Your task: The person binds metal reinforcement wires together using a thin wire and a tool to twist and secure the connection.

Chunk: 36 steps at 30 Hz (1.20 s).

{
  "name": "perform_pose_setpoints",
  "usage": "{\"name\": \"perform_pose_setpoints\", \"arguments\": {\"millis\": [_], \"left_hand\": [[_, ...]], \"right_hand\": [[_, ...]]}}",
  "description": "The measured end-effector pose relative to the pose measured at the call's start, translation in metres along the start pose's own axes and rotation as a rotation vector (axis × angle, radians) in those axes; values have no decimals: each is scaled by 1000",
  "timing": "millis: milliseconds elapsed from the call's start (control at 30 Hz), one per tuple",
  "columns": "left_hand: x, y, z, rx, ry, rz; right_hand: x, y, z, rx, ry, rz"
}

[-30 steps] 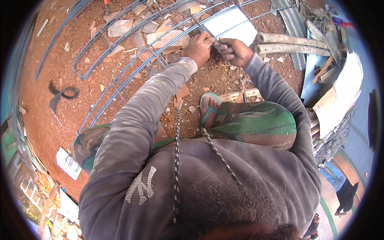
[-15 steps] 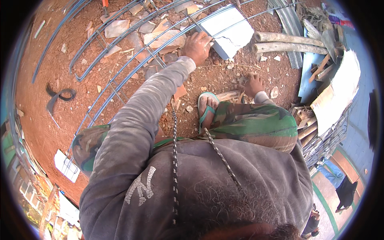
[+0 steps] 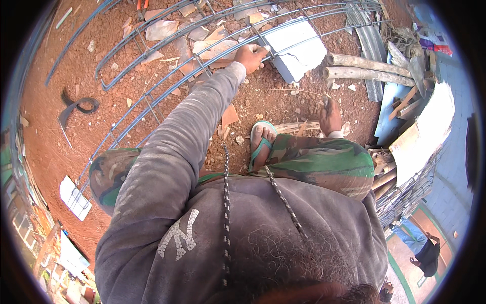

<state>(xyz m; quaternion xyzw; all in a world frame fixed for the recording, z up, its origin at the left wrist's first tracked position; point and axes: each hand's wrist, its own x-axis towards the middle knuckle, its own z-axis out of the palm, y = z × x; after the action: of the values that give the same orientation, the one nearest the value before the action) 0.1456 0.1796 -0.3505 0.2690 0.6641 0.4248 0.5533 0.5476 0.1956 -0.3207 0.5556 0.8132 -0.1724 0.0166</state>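
My left hand (image 3: 250,57) is closed around the near bar of a long rebar cage (image 3: 167,83), beside the left corner of a pale block (image 3: 296,45). The cage's thin bars, joined by cross ties, curve across the ground and pass over the block. The block has a white, cracked top and a bluish-grey side. My right hand (image 3: 330,117) is low over the red soil, to the right of my sandalled foot (image 3: 263,139). Its fingers are curled together around something small and greyish that I cannot make out.
Two wooden poles (image 3: 369,68) and corrugated metal sheets (image 3: 367,45) lie at the right, near a pile of scrap wood (image 3: 387,169). Broken tile pieces (image 3: 162,30) are strewn under the bars. A black strap (image 3: 76,109) is at the left. Another person (image 3: 428,256) is at the lower right.
My right hand has gone from spread on the soil to closed, shifting slightly right and nearer to me. My left hand stays at the bar, its fingers now curled more tightly.
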Motion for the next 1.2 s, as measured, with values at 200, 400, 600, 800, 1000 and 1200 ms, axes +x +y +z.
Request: {"name": "perform_pose_setpoints", "arguments": {"millis": [200, 400, 600, 800, 1000, 1200], "left_hand": [[11, -10, -4, 207, -42, 144], [14, -8, 2, 123, -131, 44], [24, -12, 5, 110, -158, 72], [36, -26, 6, 222, -116, 166], [41, -24, 9, 192, -106, 194], [36, -16, 15, 320, -51, 200]], "right_hand": [[50, -42, -110, 775, -93, 139], [-1, -73, -79, 1088, -629, 450], [11, -82, -88, 590, -647, 210], [15, -99, -140, 166, -588, -10], [41, -148, -141, -682, -239, -439], [67, -160, -110, -854, -66, -449]]}}
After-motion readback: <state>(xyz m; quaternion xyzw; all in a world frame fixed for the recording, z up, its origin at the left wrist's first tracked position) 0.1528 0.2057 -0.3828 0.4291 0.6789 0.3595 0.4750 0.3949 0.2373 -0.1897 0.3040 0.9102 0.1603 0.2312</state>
